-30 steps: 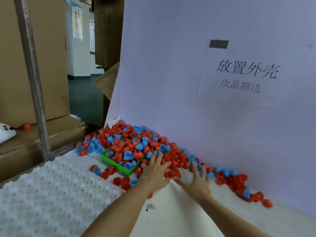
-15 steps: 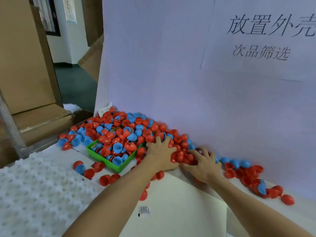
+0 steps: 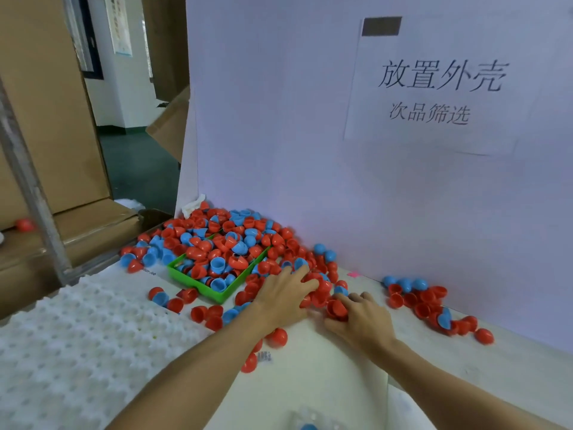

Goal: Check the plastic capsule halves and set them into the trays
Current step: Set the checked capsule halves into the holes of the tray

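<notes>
A heap of red and blue capsule halves lies against the white backboard and spills over a green tray. My left hand rests flat on red halves at the heap's near edge, fingers spread. Just to its right, my right hand curls its fingers round a red capsule half. A white dimpled tray fills the near left. Loose red halves lie under my left forearm.
A smaller cluster of halves sits at the right along the backboard, which bears a paper sign. Cardboard boxes and a metal post stand on the left. A barcode sticker lies on the table.
Both hands have drawn back toward me from the heap, dragging red halves along. My right hand has curled round one red half. The camera has tilted up slightly.
</notes>
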